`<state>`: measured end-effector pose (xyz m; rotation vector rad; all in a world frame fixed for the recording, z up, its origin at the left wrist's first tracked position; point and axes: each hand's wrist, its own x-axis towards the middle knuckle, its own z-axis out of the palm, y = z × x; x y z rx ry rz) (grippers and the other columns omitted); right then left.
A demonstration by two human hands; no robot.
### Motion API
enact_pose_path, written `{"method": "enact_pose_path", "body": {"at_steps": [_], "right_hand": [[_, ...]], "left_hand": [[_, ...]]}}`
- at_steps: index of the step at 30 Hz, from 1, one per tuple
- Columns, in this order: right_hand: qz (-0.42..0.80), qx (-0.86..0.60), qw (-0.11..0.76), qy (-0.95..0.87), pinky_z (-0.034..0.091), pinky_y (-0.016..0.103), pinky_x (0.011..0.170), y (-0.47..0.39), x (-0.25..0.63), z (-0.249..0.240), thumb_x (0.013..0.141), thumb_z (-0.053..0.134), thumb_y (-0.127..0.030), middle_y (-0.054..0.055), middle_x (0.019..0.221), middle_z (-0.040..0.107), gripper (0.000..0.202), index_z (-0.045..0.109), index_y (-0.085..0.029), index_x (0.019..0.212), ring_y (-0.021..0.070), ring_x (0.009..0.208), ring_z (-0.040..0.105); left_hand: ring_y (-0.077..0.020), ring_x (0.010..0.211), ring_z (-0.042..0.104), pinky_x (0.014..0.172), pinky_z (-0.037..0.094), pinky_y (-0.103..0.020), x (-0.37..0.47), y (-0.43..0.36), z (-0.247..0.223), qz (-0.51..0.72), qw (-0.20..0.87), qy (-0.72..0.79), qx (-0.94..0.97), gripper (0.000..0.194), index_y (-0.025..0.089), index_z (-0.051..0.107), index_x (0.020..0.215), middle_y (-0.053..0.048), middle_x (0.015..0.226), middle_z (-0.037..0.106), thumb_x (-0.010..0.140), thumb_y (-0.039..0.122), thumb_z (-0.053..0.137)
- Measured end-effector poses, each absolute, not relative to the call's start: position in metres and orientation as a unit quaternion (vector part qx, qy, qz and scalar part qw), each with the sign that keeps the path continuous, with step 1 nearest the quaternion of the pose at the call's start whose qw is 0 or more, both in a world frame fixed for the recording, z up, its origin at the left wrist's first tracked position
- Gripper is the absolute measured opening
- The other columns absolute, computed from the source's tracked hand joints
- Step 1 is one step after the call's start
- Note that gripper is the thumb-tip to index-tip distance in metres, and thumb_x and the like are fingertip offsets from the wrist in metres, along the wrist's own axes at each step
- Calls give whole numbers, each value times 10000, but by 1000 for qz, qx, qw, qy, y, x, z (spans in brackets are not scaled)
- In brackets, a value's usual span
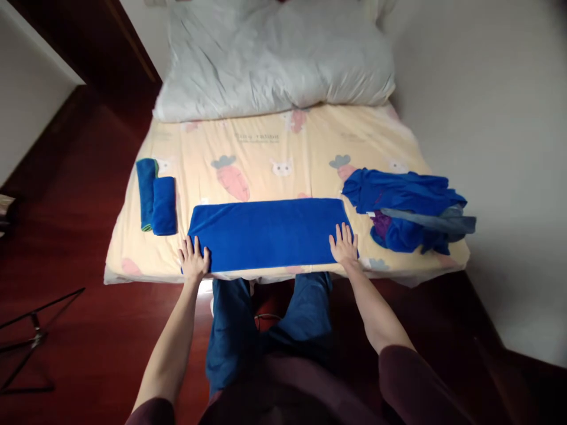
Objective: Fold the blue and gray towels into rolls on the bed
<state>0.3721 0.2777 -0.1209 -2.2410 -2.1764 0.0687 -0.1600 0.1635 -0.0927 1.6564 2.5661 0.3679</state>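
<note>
A long blue cloth (272,233) lies flat across the near edge of the bed. On its left end rests my left hand (194,260), palm down with the fingers spread. My right hand (344,245) lies flat on the right end of the same cloth, its fingers apart. Left of the cloth, two rolled cloths sit side by side, one blue (164,206) and one teal-blue with a green edge (146,195). A loose heap of blue cloths (403,200) lies to the right, with purple and grey-blue pieces in it.
The bed (274,141) has a cream sheet printed with carrots and rabbits. A large grey-white covered bundle (274,65) spans its far end. Walls stand at both sides. A black metal stand (38,337) is on the dark red floor at the lower left.
</note>
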Motion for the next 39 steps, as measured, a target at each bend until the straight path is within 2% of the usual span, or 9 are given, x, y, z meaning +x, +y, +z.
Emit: {"method": "enact_pose_path", "body": {"at_steps": [3,5,8,12,17,23,28,32,39], "right_hand": [[24,-703,5,-711,93,560,1239,295,353,-110,1003,242,-333,183,1626,281,613,375,-27,1517,287,1538,165],[17,-675,37,-737,83,551,1243,311,322,-98,991,265,-294,174,1622,297,592,412,-27,1498,288,1542,153],[37,-609,94,-786,79,536,1248,330,250,-85,1009,267,-314,128,1645,250,585,371,-84,1537,275,1548,141],[106,-528,108,-836,70,512,1258,339,160,-96,1030,264,-370,75,1662,197,587,312,-146,1571,245,1556,112],[130,-536,113,-826,28,515,1263,348,126,-108,1032,246,-328,34,1672,151,582,231,-186,1597,212,1564,40],[133,-532,124,-827,26,492,1268,350,135,-103,1033,273,-337,24,1676,130,578,248,-186,1591,203,1563,47],[139,-518,110,-837,93,453,1270,345,183,-112,1029,316,-483,15,1672,166,599,298,-238,1576,191,1554,122],[105,-598,109,-787,98,465,1264,368,257,-120,1028,302,-492,47,1670,177,622,283,-209,1581,206,1550,149],[49,-684,122,-718,76,460,1264,411,331,-136,1025,280,-483,82,1670,189,650,282,-143,1579,211,1550,133]], "left_hand": [[-322,1553,39,1249,94,-551,-149,175,-86,124,2,806,579,655,-6,355,1516,-206,1645,200,981,370,319],[-305,1554,32,1256,91,-540,-127,197,-79,132,-10,766,629,640,22,359,1523,-177,1650,198,978,357,340],[-278,1550,95,1265,119,-500,-76,242,-72,138,10,690,710,621,90,356,1542,-127,1649,226,980,353,362],[-264,1534,187,1265,157,-471,-15,298,-89,129,56,627,766,576,122,422,1515,-114,1626,293,982,329,354],[-249,1541,168,1269,124,-495,-1,323,-109,150,43,635,756,591,155,341,1557,-87,1639,261,974,252,349],[-283,1554,87,1263,104,-532,1,319,-109,173,57,640,746,585,203,336,1563,-57,1662,208,985,291,370],[-395,1541,19,1213,139,-646,-17,300,-113,191,29,736,649,581,203,423,1525,-133,1666,180,982,411,419],[-441,1528,16,1180,153,-686,-82,296,-110,162,7,800,577,625,191,388,1540,-190,1664,148,979,466,406],[-375,1535,125,1219,172,-571,-165,307,-112,120,-8,842,526,700,139,305,1566,-221,1659,133,983,527,316]]}}
